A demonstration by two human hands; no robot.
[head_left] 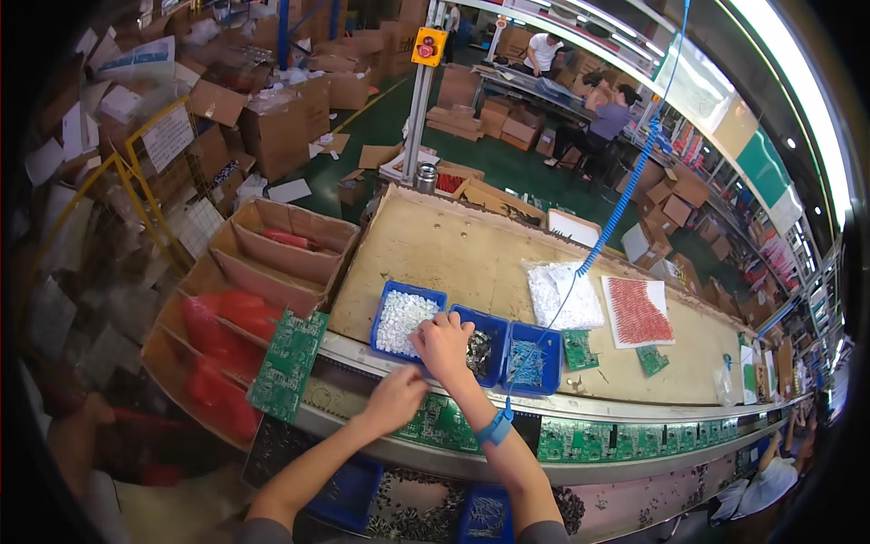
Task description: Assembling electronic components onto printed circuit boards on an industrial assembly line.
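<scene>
My right hand is over the blue bin of small white parts, at its right edge. Its fingers are bent together, and whatever they hold is hidden. A blue strap circles that wrist. Closer to me, my left hand hovers above the rail with its fingers curled in; I cannot make out anything in them. Below it, green circuit boards lie in the rail. To the right stand a blue bin of dark metal parts and a blue bin of light-blue leaded parts.
A green board leans by cardboard bins with red bags at left. Behind the bins lie a bag of white parts and a sheet of red parts. A coiled blue cord hangs across the bench. People work farther off.
</scene>
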